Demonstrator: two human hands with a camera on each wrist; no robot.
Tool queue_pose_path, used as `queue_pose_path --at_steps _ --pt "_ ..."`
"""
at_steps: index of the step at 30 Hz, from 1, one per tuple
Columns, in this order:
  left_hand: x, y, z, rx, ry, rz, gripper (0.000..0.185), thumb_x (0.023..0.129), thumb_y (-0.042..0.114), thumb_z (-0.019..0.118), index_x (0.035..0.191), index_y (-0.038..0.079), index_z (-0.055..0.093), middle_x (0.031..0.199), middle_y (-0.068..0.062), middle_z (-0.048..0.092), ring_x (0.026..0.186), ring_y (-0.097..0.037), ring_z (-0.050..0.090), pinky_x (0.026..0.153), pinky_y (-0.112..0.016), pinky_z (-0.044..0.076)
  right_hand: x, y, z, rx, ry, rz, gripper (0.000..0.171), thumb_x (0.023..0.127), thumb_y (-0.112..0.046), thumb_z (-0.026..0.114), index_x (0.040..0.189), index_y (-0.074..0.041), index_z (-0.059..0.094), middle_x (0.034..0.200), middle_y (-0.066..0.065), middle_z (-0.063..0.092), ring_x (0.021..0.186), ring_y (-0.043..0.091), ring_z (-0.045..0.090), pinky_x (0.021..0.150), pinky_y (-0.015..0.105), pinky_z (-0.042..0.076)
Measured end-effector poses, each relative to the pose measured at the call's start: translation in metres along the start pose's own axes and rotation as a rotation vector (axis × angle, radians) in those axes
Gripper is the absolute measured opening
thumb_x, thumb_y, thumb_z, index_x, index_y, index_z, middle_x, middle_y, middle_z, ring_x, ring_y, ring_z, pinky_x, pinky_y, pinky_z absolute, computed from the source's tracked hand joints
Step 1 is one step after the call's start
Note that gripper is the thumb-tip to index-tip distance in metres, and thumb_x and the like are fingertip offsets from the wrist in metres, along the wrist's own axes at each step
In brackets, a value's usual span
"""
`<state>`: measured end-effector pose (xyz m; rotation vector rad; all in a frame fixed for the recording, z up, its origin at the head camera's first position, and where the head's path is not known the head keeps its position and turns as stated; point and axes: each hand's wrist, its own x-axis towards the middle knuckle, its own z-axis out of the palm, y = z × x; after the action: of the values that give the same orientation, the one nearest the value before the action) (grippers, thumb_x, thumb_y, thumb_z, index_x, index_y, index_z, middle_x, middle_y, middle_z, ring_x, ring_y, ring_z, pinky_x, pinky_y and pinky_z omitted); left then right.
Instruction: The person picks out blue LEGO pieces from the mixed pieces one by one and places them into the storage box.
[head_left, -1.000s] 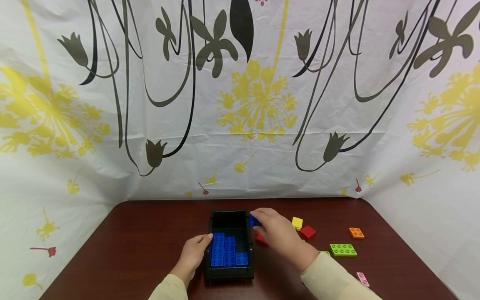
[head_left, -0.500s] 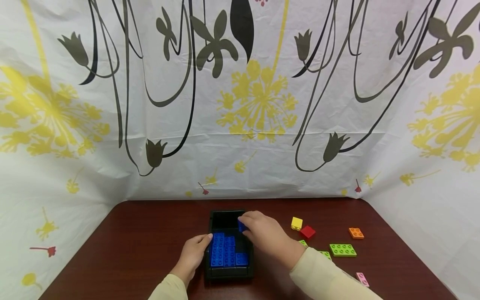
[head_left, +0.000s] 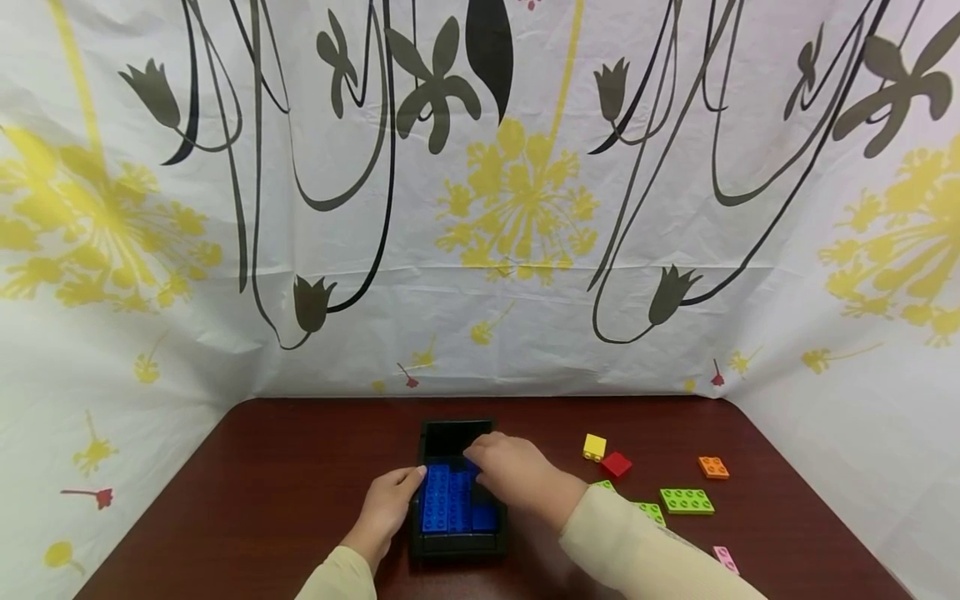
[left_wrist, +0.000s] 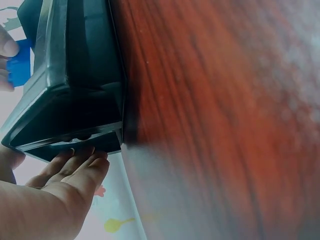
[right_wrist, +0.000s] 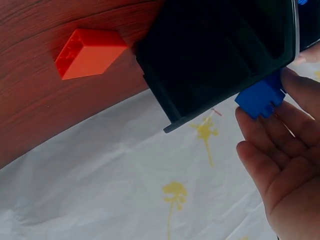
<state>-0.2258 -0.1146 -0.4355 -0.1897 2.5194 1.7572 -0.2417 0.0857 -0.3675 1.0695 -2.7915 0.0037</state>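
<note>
A black plastic bin (head_left: 459,547) stands on the table with several blue building bricks (head_left: 437,500) laid stud side up over its near part. My left hand (head_left: 387,502) grips the bin's left wall, thumb at the rim; in the left wrist view its fingers lie flat against the outside. Over the bin's right half, my right hand (head_left: 519,473) pinches one more blue brick (right_wrist: 260,97) between thumb and fingers, studs pointing toward the palm in the right wrist view. From the head, that hand mostly hides this brick and part of the bin's right side.
Right of the bin lie a yellow brick (head_left: 595,447), a red brick (head_left: 617,464), an orange brick (head_left: 713,467), a long lime green brick (head_left: 687,501), another lime brick (head_left: 649,512) and a pink brick (head_left: 725,559). A patterned white cloth (head_left: 480,367) hangs behind the table.
My right hand has carried the blue brick leftward, from beside the bin's right rim to over its inside. The left hand has stayed at the left wall.
</note>
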Motion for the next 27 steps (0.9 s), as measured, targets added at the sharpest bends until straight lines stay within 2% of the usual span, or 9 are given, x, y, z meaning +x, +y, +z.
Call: queue_pose_path --at_steps 9,16,27 --pt "-0.001 0.002 -0.002 -0.014 0.011 0.005 0.053 0.100 0.037 0.050 0.130 -0.006 0.055 0.134 -0.028 0.052 0.125 -0.047 0.045 0.096 -0.058 0.044 0.006 -0.009 -0.001 -0.070 -0.088 0.004 0.027 0.087 -0.022 0.072 0.113 -0.012 0.072 0.106 0.001 0.068 0.098 0.013 0.064 0.081 0.028 0.056" --pt "-0.001 0.002 -0.001 -0.014 0.011 0.005 0.052 0.101 0.036 0.050 0.131 -0.006 0.055 0.135 -0.028 0.051 0.126 -0.047 0.044 0.098 -0.058 0.043 0.011 -0.012 0.004 -0.152 -0.140 0.003 0.015 0.086 -0.021 0.073 0.100 -0.016 0.075 0.092 -0.003 0.067 0.085 0.009 0.062 0.074 0.025 0.055" --pt "-0.002 0.003 -0.002 -0.016 0.026 0.003 0.052 0.100 0.036 0.050 0.131 -0.006 0.055 0.134 -0.027 0.052 0.126 -0.046 0.046 0.097 -0.057 0.045 0.020 -0.018 0.011 -0.237 -0.214 0.018 0.009 0.089 -0.024 0.070 0.094 -0.019 0.075 0.089 -0.004 0.068 0.082 0.010 0.062 0.073 0.026 0.056"
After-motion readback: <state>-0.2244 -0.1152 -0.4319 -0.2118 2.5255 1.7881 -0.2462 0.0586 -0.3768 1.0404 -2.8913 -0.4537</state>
